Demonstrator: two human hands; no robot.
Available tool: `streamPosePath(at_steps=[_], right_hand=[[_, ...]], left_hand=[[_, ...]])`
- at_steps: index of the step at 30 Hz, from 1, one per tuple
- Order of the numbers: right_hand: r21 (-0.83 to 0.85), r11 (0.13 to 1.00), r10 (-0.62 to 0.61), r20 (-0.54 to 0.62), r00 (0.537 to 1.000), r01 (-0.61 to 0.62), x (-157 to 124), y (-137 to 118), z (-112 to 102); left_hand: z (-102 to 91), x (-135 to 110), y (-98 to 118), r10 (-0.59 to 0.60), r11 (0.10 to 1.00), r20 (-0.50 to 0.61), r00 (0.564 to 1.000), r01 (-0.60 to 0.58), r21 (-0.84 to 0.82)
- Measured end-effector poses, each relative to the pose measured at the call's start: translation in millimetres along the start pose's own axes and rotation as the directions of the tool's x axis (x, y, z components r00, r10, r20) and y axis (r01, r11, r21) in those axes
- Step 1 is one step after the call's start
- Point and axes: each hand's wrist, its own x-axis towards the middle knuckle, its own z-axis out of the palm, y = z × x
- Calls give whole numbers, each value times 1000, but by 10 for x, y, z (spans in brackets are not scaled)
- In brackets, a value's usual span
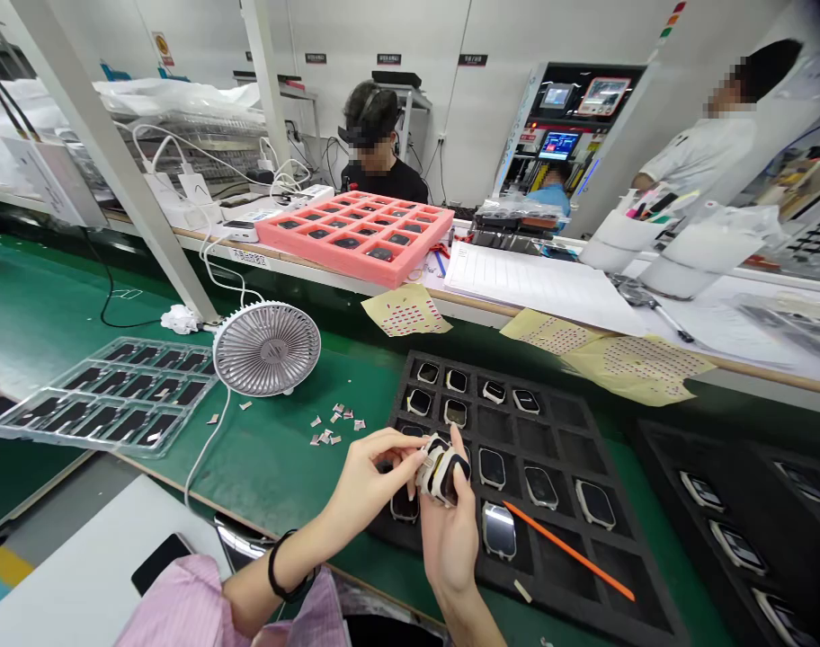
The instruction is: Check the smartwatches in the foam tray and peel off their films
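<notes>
In my right hand is a beige-framed smartwatch, gripped between the thumb and fingers above the foam tray. It looks parted into two pieces, with a dark face on the right one. My left hand pinches the watch's left edge with thumb and forefinger; whether a small part is also between them I cannot tell. Beneath both hands lies the black foam tray, with several watches in its pockets. An orange stick rests across the tray's right side. Near it on the foam is a small pale strip.
Left of the hands are small loose pieces, a grey fan with a cable and a clear tray of dark parts. Another black tray stands right. A pink foam tray sits on the shelf; a person sits behind it.
</notes>
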Motion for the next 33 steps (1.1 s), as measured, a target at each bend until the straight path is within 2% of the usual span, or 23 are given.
streamPosePath(at_steps=[4,8,12,14,19,26,28,30,33], right_hand=[[-28,999,-29,-2,1000,29,12,3,6],[-37,998,-43,-5,999,43,10,24,10],[-61,995,-77,-7,997,76,-22,61,17],[-82,992,-97,-3,995,97,-34,67,21],[-147,980,-143,-30,989,137,-18,40,15],[-150,978,-156,-53,986,146,1,37,24],[-131,981,-155,-68,986,145,9,28,12],[-137,980,-159,-86,984,146,13,19,-13],[-182,975,-143,-78,987,127,-5,22,-57]], left_hand=[[17,-17,-25,75,997,-57,996,-73,37],[46,-42,-28,103,995,-87,991,-102,19],[101,-68,-56,182,983,-167,969,-173,67],[114,-60,-76,184,983,-180,966,-177,53],[76,9,-99,52,996,-51,997,-55,-67],[40,-24,-22,114,987,6,993,-114,116],[25,-64,-7,112,976,83,990,-126,179],[-7,-104,-18,35,982,214,976,-73,175],[-77,-158,-69,-107,992,406,907,73,99]])
